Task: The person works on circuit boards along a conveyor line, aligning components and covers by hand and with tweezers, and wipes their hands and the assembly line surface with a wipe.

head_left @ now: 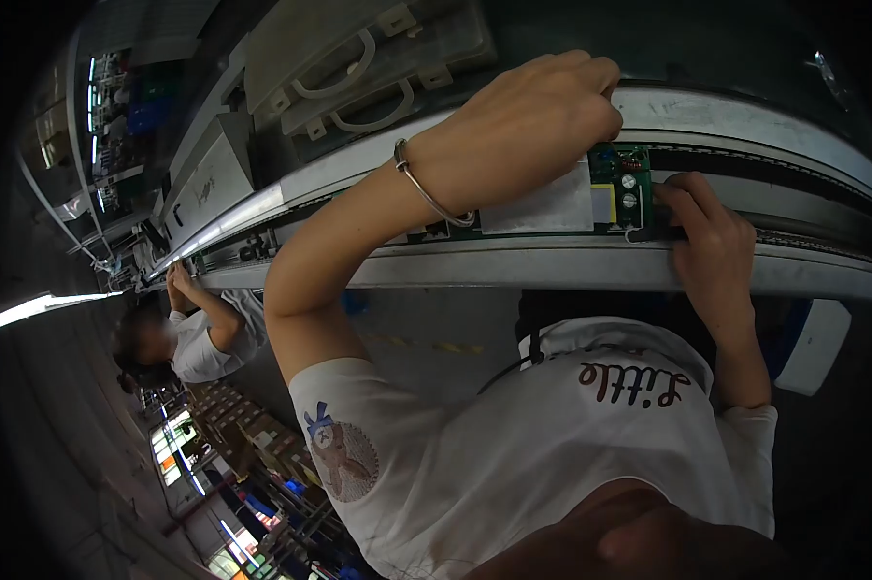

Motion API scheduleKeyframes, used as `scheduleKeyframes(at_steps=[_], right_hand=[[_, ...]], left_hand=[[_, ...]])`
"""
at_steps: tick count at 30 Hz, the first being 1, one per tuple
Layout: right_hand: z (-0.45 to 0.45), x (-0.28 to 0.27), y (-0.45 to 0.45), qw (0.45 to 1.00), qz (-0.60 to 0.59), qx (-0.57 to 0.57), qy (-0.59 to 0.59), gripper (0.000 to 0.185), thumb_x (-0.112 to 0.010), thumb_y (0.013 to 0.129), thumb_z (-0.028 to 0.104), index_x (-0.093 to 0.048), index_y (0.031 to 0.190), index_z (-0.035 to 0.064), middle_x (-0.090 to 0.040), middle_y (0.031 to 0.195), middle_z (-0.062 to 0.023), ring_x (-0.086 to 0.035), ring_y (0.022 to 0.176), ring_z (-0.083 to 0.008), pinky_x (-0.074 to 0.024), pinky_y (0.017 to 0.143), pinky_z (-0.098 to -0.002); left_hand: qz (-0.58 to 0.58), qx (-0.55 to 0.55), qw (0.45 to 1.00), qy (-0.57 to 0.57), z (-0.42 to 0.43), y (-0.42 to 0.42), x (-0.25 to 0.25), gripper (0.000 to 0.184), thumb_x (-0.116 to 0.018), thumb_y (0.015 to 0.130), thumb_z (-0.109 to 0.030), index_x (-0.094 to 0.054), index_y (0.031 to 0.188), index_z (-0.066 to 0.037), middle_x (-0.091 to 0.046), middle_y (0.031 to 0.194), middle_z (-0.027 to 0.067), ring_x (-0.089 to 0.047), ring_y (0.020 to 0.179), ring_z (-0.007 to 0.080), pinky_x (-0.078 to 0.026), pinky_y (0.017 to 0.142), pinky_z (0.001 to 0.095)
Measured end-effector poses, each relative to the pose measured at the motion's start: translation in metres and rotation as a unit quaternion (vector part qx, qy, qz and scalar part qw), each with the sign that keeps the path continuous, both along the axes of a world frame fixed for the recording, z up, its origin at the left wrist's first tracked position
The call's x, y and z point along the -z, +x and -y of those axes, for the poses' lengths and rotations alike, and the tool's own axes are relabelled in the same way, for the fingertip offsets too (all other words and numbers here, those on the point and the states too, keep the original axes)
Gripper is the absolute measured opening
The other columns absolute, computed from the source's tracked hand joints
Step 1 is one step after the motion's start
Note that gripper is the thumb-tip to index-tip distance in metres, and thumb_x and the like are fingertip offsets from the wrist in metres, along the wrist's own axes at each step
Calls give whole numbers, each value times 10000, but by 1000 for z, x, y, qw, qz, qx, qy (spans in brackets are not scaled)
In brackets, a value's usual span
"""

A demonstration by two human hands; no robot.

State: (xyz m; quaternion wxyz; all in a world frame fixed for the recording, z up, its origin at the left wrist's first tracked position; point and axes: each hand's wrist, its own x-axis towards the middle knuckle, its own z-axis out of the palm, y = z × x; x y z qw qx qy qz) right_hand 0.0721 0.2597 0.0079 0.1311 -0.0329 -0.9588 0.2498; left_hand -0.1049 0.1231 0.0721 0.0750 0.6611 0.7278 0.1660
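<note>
A green circuit board point(632, 208) lies between the two metal rails of a conveyor line. A white flat sheet or cover point(542, 205) sits over much of it, and a yellow-edged component and round silver parts show at its right end. My left hand point(542, 121), with a bangle at the wrist, reaches over the board, its fingers curled down by the far rail. Whatever those fingertips hold is hidden behind the knuckles. At the board's right end is my right hand point(711, 232), its bent fingers closed against the edge above the near rail.
The near rail point(474, 266) and far rail point(745, 121) run across in front of me. Pale cases with handles point(358, 82) stand beyond at upper left. Another person point(209, 329) works farther left along the line. Brown boxes point(252, 425) are stacked at lower left.
</note>
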Motion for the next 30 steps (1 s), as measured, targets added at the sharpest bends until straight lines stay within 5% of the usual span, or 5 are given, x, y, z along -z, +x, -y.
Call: scheduleKeyframes(at_steps=[9, 30], right_hand=[[2, -4, 1, 1000, 11, 2, 4, 325, -558, 615, -118, -613, 901, 26, -579, 895, -46, -615, 623, -228, -477, 545, -339], [-2, -4, 3, 1000, 23, 11, -8, 360, -555, 616, -117, -614, 939, 32, -574, 912, -52, -619, 657, -233, -480, 576, -346]], left_hand=[[-109, 41, 991, 66, 2, 3, -4, 72, -603, 661, -27, -582, 609, 17, -573, 781, 133, -576, 770, 255, -485, 692, 347], [-36, 72, 993, 92, -8, -12, 5, 80, -603, 737, -47, -643, 691, 5, -623, 798, 134, -624, 783, 270, -504, 706, 345]])
